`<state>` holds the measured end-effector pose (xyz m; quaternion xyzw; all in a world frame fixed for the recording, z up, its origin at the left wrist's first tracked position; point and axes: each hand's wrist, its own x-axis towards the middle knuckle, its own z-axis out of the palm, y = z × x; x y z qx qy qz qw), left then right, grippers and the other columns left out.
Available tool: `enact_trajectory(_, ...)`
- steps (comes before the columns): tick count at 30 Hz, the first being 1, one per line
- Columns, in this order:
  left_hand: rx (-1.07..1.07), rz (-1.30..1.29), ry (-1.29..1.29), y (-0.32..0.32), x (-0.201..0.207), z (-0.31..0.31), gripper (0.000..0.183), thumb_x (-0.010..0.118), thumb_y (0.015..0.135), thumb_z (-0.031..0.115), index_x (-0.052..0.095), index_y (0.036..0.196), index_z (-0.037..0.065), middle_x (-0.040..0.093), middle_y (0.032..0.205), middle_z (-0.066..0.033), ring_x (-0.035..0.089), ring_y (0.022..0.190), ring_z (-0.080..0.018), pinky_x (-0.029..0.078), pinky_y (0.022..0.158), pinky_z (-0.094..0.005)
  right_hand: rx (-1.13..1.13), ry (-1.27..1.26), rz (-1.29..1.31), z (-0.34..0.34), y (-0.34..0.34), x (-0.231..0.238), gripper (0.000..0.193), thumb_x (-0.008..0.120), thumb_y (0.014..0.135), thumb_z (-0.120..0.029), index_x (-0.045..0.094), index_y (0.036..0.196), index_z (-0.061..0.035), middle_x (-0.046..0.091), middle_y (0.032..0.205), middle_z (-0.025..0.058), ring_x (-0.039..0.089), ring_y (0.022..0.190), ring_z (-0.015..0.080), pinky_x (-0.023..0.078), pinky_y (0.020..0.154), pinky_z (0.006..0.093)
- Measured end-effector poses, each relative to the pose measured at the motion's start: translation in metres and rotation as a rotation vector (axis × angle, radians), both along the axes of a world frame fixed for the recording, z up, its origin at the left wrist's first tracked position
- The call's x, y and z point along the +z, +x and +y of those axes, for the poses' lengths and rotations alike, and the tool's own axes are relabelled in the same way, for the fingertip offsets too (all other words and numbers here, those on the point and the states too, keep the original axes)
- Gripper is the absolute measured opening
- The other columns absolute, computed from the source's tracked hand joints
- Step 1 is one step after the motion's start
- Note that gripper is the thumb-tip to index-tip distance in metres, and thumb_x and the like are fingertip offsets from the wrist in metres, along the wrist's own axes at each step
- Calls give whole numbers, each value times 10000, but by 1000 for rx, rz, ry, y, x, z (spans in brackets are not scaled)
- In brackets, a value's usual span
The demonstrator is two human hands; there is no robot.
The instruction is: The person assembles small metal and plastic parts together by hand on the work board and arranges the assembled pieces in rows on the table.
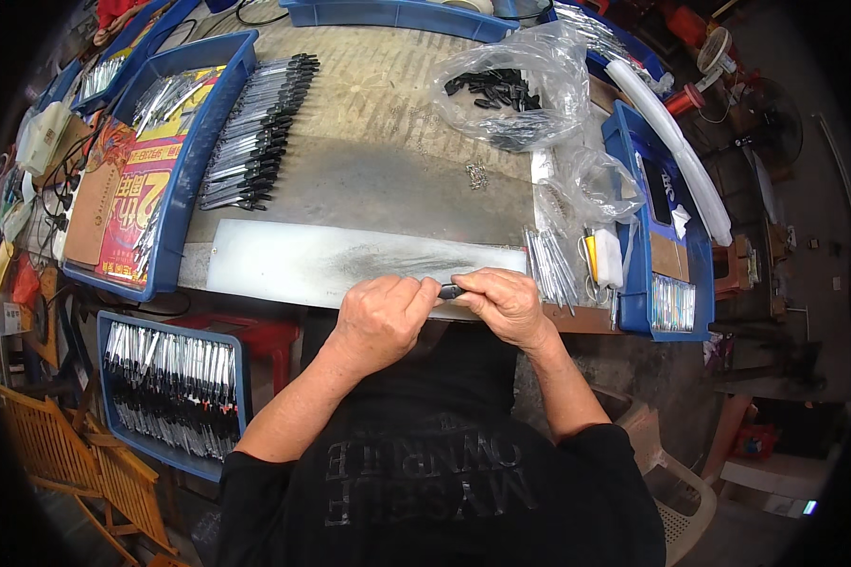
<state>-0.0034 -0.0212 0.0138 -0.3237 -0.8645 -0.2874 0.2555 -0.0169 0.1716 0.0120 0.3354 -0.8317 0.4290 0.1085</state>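
Above the near edge of the worktable, my left hand (385, 312) and my right hand (503, 304) meet, both with fingers closed on a small black pen part (451, 291). Only a short stretch of it shows between the fingertips; the rest is hidden. Just beyond my hands lies a long white board (293, 253) with dark smudges. To the right of the board rests a bundle of thin clear and silvery pen tubes (550, 269). A row of clear pens with black ends (260, 132) is laid out at the left.
A clear plastic bag (449, 104) holds black pen parts (496, 90) at the far right, near some tiny metal pieces (477, 175). Blue trays (175, 227) flank the table, one with a phone (654, 189). A lower-left crate (246, 378) holds many pens. A chair (695, 491) stands right.
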Motion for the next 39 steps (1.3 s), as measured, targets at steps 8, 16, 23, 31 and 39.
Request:
enact_trajectory(8,6,9,-89,-10,-8,-4,153,607,704,106,560,821,19,467,591,-42,529,527,-174,439,462,-302,-38,-53,-333,9,-2,2,327,668,736,-65,567,1038,8,618,824,115,610,684,182,480,601,248)
enact_trajectory(16,5,-4,-86,-21,-26,-3,154,606,711,107,544,822,20,472,602,-51,533,533,-188,439,462,-315,-328,52,-367,25,-28,0,156,603,795,-96,615,913,5,615,795,118,599,712,227,459,624,301)
enact_trajectory(23,25,-95,-26,-25,-39,-3,144,630,716,106,504,764,56,463,576,-61,530,523,-228,419,452,-350,-455,138,-275,26,-52,-12,121,591,790,-90,616,859,6,611,796,149,595,742,299,466,656,343)
enact_trajectory(31,36,-157,-6,-25,-39,-3,151,632,730,117,494,750,59,462,572,-63,529,523,-232,415,451,-357,-518,234,-80,30,-88,-30,113,595,776,-86,613,835,9,605,803,174,584,772,331,461,693,386)
enact_trajectory(39,35,-158,0,-24,-39,-3,156,640,722,120,506,765,54,467,577,-65,530,525,-236,419,459,-358,-498,301,22,28,-109,-38,79,597,756,-72,599,779,4,598,773,164,578,734,336,465,668,401)
